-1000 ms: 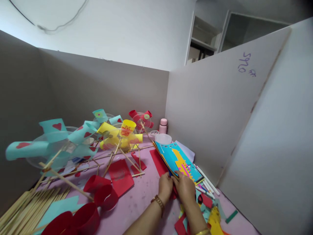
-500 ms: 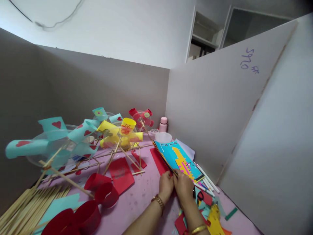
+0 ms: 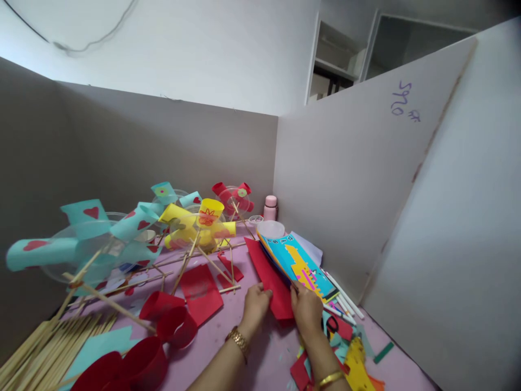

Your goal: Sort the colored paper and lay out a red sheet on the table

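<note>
Pinching red rectangular paper sheet in fingers of your left hand, blue-covered paper pad in those of right hand. Sheet partly out left of pad, over pink surface; overlapped edge, seemingly, left to free.

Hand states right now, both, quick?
Left hand: closed, pinching the red paper by its left edge.
Right hand: closed, holding the blue-covered booklet by its near end.
</note>
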A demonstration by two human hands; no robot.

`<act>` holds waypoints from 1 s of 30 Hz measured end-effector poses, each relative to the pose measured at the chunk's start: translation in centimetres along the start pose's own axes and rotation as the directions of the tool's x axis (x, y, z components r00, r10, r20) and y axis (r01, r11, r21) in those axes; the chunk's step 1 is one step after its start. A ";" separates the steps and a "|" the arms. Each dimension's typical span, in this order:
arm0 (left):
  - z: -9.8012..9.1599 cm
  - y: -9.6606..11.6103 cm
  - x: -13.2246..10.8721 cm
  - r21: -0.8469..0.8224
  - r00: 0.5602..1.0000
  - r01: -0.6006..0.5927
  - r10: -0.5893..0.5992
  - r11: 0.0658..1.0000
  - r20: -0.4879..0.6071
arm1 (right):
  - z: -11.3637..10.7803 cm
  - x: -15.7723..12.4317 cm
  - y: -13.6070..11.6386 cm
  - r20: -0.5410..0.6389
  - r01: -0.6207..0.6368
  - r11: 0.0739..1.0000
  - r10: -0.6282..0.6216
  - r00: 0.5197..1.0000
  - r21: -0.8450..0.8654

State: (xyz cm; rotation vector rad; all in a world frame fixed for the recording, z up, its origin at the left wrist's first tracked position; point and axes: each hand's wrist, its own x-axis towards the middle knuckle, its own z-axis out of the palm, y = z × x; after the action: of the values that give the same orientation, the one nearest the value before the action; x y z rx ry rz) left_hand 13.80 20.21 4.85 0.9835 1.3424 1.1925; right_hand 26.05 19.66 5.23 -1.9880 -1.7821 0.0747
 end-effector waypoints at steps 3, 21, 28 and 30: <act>-2.1 1.3 -1.4 -0.101 0.995 0.031 -0.022 0.994 0.092 | -0.2 0.1 0.0 0.026 -0.005 1.000 0.004 1.000 0.018; -9.7 3.3 -13.1 -0.367 0.989 0.141 -0.114 0.920 0.096 | -0.6 -0.2 0.2 0.166 0.048 0.999 -0.051 0.985 0.021; -10.5 3.8 -15.3 -0.258 0.997 0.044 -0.026 0.965 0.075 | -0.5 0.2 0.5 0.143 0.041 0.999 -0.044 0.989 0.019; -11.0 3.6 -16.2 -0.199 0.999 0.040 -0.033 0.979 0.038 | -0.3 0.0 0.3 0.150 0.056 0.998 -0.057 0.987 0.012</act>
State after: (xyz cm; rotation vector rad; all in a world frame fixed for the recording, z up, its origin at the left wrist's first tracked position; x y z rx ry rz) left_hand 4.64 3.54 10.86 0.8289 1.1835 1.2501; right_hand 26.42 19.53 5.38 -1.9706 -1.9268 0.2182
